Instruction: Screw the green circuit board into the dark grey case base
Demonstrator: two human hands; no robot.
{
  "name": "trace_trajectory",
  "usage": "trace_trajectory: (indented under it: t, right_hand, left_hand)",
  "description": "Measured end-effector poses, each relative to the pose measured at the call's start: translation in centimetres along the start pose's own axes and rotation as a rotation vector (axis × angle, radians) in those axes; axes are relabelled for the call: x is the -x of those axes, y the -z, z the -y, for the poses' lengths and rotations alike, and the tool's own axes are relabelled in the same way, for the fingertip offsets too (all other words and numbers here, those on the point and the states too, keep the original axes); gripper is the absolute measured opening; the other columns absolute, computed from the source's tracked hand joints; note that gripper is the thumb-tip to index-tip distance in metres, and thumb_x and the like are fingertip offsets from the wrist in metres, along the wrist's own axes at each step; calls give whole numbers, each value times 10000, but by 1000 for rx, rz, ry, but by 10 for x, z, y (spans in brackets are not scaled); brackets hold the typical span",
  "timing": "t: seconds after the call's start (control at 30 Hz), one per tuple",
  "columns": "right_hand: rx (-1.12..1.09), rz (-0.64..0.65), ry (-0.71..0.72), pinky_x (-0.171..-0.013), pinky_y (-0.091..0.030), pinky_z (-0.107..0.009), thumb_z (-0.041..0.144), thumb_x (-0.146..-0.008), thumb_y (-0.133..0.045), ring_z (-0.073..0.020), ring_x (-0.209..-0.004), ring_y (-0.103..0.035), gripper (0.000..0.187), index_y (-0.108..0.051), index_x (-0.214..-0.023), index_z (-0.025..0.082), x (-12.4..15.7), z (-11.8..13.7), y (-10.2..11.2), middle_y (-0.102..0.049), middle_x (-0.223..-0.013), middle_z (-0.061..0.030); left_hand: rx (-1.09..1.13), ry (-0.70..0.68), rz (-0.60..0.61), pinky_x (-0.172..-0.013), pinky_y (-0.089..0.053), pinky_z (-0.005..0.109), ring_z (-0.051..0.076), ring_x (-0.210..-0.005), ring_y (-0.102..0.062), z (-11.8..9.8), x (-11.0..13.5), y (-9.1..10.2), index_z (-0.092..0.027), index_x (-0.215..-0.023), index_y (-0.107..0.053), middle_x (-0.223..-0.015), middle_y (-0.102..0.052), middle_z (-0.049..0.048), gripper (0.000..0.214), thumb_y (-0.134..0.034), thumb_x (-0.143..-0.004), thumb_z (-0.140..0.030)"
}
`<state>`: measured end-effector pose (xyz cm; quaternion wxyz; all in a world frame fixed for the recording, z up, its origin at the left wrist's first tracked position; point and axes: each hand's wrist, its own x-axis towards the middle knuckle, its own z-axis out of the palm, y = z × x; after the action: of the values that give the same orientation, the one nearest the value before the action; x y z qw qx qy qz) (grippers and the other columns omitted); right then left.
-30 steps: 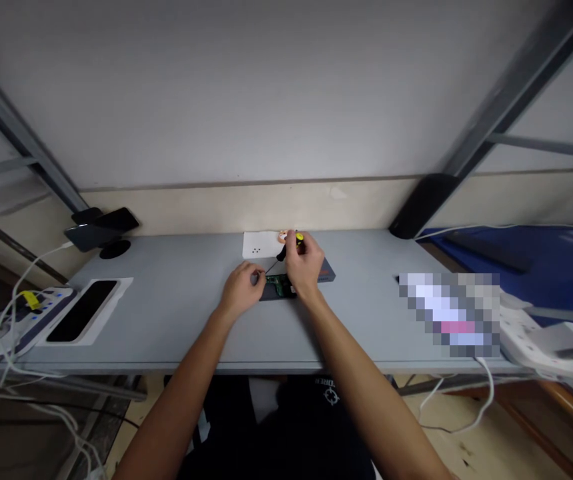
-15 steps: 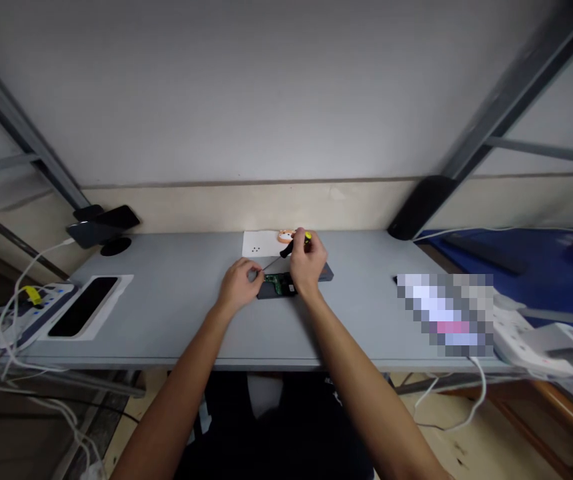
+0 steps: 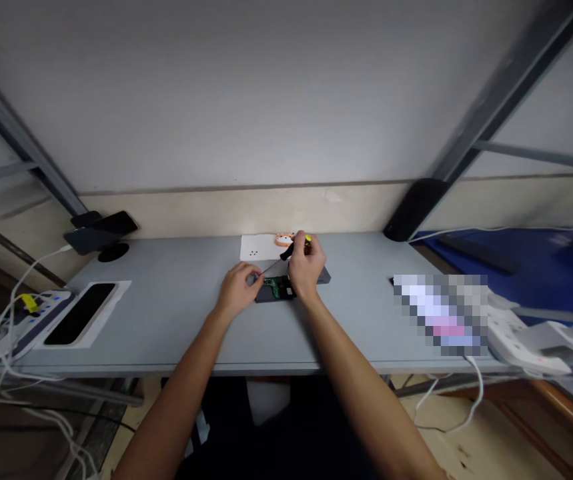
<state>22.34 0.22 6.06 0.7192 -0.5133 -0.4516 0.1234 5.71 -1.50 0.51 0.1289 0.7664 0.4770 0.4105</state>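
Note:
My right hand (image 3: 307,267) is closed around the black and yellow handle of a screwdriver (image 3: 287,252). Its thin shaft slants down to the left, towards the fingertips of my left hand (image 3: 240,285). That hand's thumb and forefinger are pinched together at the screwdriver's tip; whatever they hold there is hidden. Beneath the hands lies a dark, flat device with a green circuit board (image 3: 273,288) exposed. A grey case piece (image 3: 324,275) shows behind my right hand, partly covered by it.
Several small dark screws (image 3: 253,253) lie on white paper (image 3: 261,240) behind the device, beside an orange and white object (image 3: 283,239). A phone (image 3: 82,313) and a power strip (image 3: 49,313) are at left. A black cylinder (image 3: 413,210) stands back right, near another power strip (image 3: 521,333).
The view has shifted slightly. Both hands and the screwdriver keep nearly the same place at the circuit board.

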Motion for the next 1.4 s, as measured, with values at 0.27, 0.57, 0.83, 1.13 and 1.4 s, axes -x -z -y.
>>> trace_trajectory:
  t: [0.27,0.57,0.83,1.13,1.4]
  right_hand:
    - [4,9,-14,-607,-400,-282,575,-971,-512,-147,-604,-512,469,-697,-810,175,0,1,0,-655,-697,-18]
    - [-1,37,-13,-618,-397,-289,557,-973,-521,-142,-600,-507,457,-701,-797,176,-1,0,-1,-671,-709,-21]
    - [63,83,4,-619,-389,-288,567,-980,-510,-148,-602,-500,461,-687,-784,189,0,-7,-2,-633,-678,-7]
    - [109,148,71,-638,-401,-280,562,-999,-472,-161,-658,-513,455,-698,-861,192,2,-16,-4,-631,-724,-17]
    - [131,151,93,-619,-362,-280,553,-994,-487,-150,-624,-458,441,-681,-829,193,3,-13,-4,-541,-664,13]
  left_hand:
    - [-18,27,-5,-813,-510,307,183,-875,-642,1,-1,1,-230,-938,-706,-961,-679,32,48,-659,-939,-221]
    - [-7,-10,1,-843,-515,305,188,-933,-648,-2,2,2,-236,-993,-700,-1017,-671,38,87,-641,-936,-208]
    - [-53,69,-10,-876,-509,341,207,-941,-660,6,0,-2,-217,-987,-699,-1023,-725,53,216,-488,-1009,-172]
    - [-84,81,1,-868,-499,363,230,-929,-663,6,-1,-2,-233,-966,-716,-993,-762,40,236,-493,-1015,-174]
    - [-103,39,25,-896,-486,361,221,-938,-648,3,-1,-2,-231,-894,-713,-968,-757,32,242,-506,-1007,-176]
